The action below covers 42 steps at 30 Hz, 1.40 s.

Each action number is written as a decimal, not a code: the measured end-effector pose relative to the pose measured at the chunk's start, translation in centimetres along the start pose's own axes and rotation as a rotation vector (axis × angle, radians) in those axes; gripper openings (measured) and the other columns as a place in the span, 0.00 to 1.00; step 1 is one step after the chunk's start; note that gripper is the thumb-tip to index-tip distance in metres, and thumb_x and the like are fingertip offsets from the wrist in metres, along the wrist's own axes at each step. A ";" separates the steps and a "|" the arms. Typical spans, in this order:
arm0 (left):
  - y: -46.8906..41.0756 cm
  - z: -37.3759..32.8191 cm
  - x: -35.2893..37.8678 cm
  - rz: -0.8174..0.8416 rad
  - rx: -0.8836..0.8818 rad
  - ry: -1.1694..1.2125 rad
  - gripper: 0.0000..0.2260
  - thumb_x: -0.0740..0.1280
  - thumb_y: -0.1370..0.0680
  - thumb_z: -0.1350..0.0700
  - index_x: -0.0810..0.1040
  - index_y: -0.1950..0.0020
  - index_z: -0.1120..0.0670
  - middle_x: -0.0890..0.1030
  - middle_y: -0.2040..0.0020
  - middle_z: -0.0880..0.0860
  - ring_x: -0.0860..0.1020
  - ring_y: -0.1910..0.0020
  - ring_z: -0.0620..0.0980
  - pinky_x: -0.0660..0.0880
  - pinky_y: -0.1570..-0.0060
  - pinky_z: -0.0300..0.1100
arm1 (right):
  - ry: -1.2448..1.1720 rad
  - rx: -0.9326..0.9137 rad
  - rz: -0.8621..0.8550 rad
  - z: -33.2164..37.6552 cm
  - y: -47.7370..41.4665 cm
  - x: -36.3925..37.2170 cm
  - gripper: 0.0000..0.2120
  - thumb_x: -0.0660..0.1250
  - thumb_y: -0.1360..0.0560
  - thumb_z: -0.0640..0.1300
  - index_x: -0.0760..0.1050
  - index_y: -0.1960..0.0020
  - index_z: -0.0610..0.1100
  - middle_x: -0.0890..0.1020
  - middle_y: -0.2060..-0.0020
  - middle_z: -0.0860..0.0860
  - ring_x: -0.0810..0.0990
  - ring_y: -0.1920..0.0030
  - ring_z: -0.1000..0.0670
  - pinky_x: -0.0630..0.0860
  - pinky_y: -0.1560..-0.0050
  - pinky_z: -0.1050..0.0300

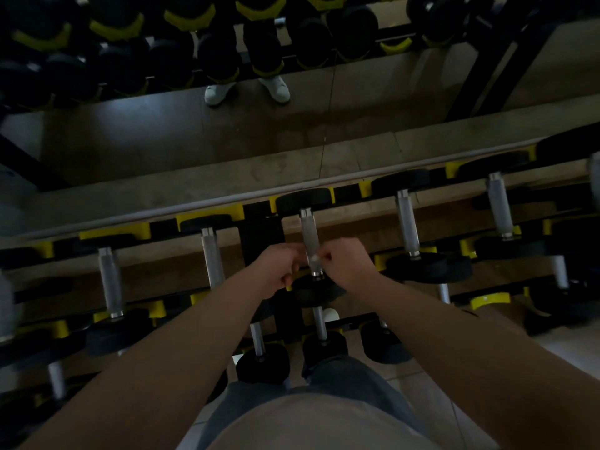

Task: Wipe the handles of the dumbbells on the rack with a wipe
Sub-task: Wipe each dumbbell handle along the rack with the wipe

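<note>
Fingers (325, 255) of your left hand (280, 271) and right hand (352, 266) pinch a limp white wipe (314, 257) at the 6 o'clock end of the knurled silver dumbbell handle (307, 230), likely soft enough to wrap round it.

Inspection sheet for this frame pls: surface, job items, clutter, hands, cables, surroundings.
Surface: black metal rack with yellow cradles, tiered, dimly lit.
Job's things: knurled silver handle of the centre black dumbbell on the top tier; small white wipe against its near end. Neighbouring dumbbells sit in their cradles, no hand on them.
Clutter: nothing seen.
Grippers: right hand pinches the wipe at the handle; left hand is curled at the handle's other side, wipe contact unclear.
Cables: nothing seen.
Surroundings: wall mirror behind the rack, reflecting dumbbells and white shoes; pale tiled floor on the right.
</note>
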<state>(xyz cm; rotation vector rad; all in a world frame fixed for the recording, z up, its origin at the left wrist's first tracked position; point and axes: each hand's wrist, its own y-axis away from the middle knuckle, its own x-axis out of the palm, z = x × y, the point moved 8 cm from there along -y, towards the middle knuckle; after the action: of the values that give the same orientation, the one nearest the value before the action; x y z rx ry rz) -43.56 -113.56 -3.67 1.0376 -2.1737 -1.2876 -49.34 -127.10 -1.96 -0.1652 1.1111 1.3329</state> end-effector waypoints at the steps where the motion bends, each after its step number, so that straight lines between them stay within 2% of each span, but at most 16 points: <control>1: -0.2 0.1 -0.1 -0.011 0.010 -0.011 0.13 0.63 0.21 0.63 0.81 0.51 0.46 0.80 0.45 0.57 0.67 0.63 0.47 0.61 0.66 0.40 | 0.014 -0.019 0.025 -0.1 0.4 0.2 0.10 0.65 0.19 0.43 0.83 0.42 0.48 0.85 0.47 0.51 0.82 0.50 0.55 0.75 0.48 0.64; 5: -0.6 0.8 -0.3 -0.038 0.081 -0.099 0.08 0.67 0.20 0.53 0.82 0.42 0.46 0.81 0.49 0.53 0.71 0.63 0.48 0.66 0.68 0.39 | -0.226 0.028 -0.059 0.1 0.6 -0.4 0.07 0.70 0.22 0.47 0.83 0.45 0.50 0.83 0.52 0.56 0.78 0.56 0.62 0.70 0.59 0.72; 8: -0.5 0.6 -0.5 -0.019 0.129 -0.077 0.09 0.68 0.20 0.50 0.82 0.41 0.46 0.83 0.49 0.52 0.72 0.63 0.47 0.68 0.68 0.39 | -0.423 0.090 -0.098 -0.2 0.6 0.1 0.06 0.72 0.24 0.48 0.82 0.47 0.51 0.83 0.55 0.56 0.81 0.56 0.60 0.77 0.59 0.68; 12: -1.2 -1.0 -1.3 -0.078 0.220 -0.088 0.06 0.73 0.23 0.53 0.84 0.47 0.46 0.83 0.48 0.48 0.78 0.50 0.45 0.76 0.52 0.42 | -0.675 0.168 -0.082 -0.6 0.5 0.8 0.06 0.73 0.24 0.45 0.83 0.47 0.50 0.86 0.59 0.53 0.85 0.57 0.53 0.84 0.51 0.53; 14: -2.1 -2.2 -2.5 -0.197 0.252 -0.013 0.05 0.73 0.24 0.54 0.83 0.50 0.45 0.81 0.50 0.45 0.77 0.49 0.44 0.75 0.52 0.41 | -0.673 0.204 -0.125 -1.0 0.2 0.5 0.07 0.71 0.22 0.44 0.83 0.45 0.50 0.85 0.55 0.55 0.85 0.56 0.54 0.84 0.50 0.54; 18: -4.3 -3.2 -3.4 -0.327 0.224 0.150 0.06 0.74 0.25 0.53 0.84 0.50 0.44 0.84 0.44 0.51 0.81 0.44 0.53 0.77 0.38 0.52 | -0.597 0.247 -0.136 -2.1 0.1 0.3 0.09 0.65 0.19 0.43 0.81 0.42 0.49 0.84 0.50 0.55 0.83 0.54 0.57 0.77 0.59 0.66; 20: -4.2 -3.7 -2.1 -0.327 0.264 -0.037 0.05 0.71 0.23 0.53 0.85 0.50 0.45 0.84 0.44 0.50 0.80 0.44 0.52 0.77 0.41 0.47 | -0.543 0.225 -0.088 -2.1 0.0 0.6 0.10 0.64 0.19 0.43 0.80 0.39 0.49 0.83 0.48 0.55 0.81 0.50 0.57 0.72 0.58 0.69; 23: -3.2 -3.0 -0.3 -0.372 0.264 -0.460 0.09 0.66 0.20 0.53 0.85 0.45 0.51 0.83 0.49 0.50 0.80 0.51 0.49 0.73 0.56 0.40 | -0.511 0.224 -0.060 -1.9 0.0 0.9 0.11 0.67 0.20 0.44 0.77 0.38 0.50 0.81 0.49 0.55 0.79 0.48 0.55 0.72 0.57 0.68; 25: -3.4 -0.5 0.6 -0.277 0.182 -0.620 0.09 0.67 0.20 0.52 0.85 0.46 0.52 0.83 0.49 0.51 0.80 0.54 0.50 0.74 0.59 0.40 | -0.494 0.221 -0.066 -1.8 0.0 1.2 0.14 0.69 0.22 0.45 0.75 0.37 0.49 0.81 0.46 0.54 0.78 0.47 0.54 0.75 0.50 0.63; 28: -3.6 2.3 0.6 -0.183 0.084 -0.579 0.07 0.69 0.22 0.53 0.85 0.47 0.52 0.84 0.50 0.53 0.81 0.53 0.51 0.79 0.53 0.43 | -0.483 0.200 -0.050 -1.8 -0.1 1.5 0.17 0.71 0.23 0.45 0.74 0.36 0.50 0.82 0.43 0.53 0.80 0.42 0.53 0.78 0.41 0.56; 30: -4.1 1.3 0.1 -0.201 0.085 -0.315 0.03 0.73 0.25 0.57 0.84 0.53 0.52 0.84 0.50 0.55 0.82 0.51 0.54 0.81 0.46 0.48 | -0.506 0.187 -0.016 -1.9 0.1 1.7 0.19 0.72 0.24 0.47 0.73 0.35 0.51 0.82 0.42 0.54 0.80 0.42 0.53 0.78 0.39 0.55; 32: -5.9 -0.9 -0.8 -0.241 0.103 -0.076 0.06 0.73 0.27 0.61 0.83 0.58 0.50 0.85 0.50 0.57 0.82 0.49 0.57 0.79 0.42 0.54 | -0.508 0.177 0.016 -2.0 0.3 1.7 0.18 0.71 0.22 0.46 0.72 0.34 0.51 0.81 0.41 0.54 0.79 0.41 0.53 0.77 0.40 0.56; 34: -7.7 -2.7 -1.7 -0.258 0.145 0.018 0.07 0.70 0.25 0.62 0.85 0.53 0.51 0.85 0.49 0.56 0.82 0.47 0.58 0.78 0.40 0.56 | -0.509 0.169 0.021 -2.1 0.6 1.7 0.17 0.68 0.21 0.43 0.71 0.34 0.52 0.81 0.40 0.53 0.79 0.40 0.53 0.76 0.40 0.58; 37: -7.7 -3.4 -1.2 -0.187 0.231 -0.153 0.10 0.66 0.22 0.61 0.84 0.44 0.55 0.85 0.47 0.56 0.82 0.48 0.56 0.79 0.41 0.53 | -0.521 0.151 0.022 -2.1 0.8 1.7 0.18 0.62 0.20 0.38 0.71 0.32 0.50 0.81 0.39 0.52 0.78 0.39 0.53 0.74 0.39 0.60; 40: -6.0 -1.0 1.0 0.018 0.178 -0.499 0.08 0.65 0.19 0.61 0.83 0.45 0.56 0.82 0.52 0.52 0.80 0.55 0.47 0.76 0.56 0.39 | -0.528 0.142 0.022 -2.0 0.9 1.6 0.19 0.60 0.20 0.35 0.71 0.32 0.49 0.81 0.40 0.52 0.78 0.40 0.55 0.73 0.40 0.63; 42: -5.4 -0.3 1.9 0.126 0.171 -0.718 0.08 0.64 0.19 0.60 0.82 0.45 0.57 0.81 0.53 0.53 0.78 0.58 0.46 0.72 0.61 0.36 | -0.538 0.143 0.027 -2.1 0.8 1.7 0.20 0.60 0.20 0.35 0.71 0.31 0.49 0.81 0.39 0.52 0.78 0.40 0.55 0.73 0.38 0.63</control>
<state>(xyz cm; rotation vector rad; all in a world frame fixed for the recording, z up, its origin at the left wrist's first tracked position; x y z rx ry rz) -42.46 -116.81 -8.24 0.5100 -2.8550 -1.6050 -51.38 -127.10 -3.82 0.3007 0.7450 1.2169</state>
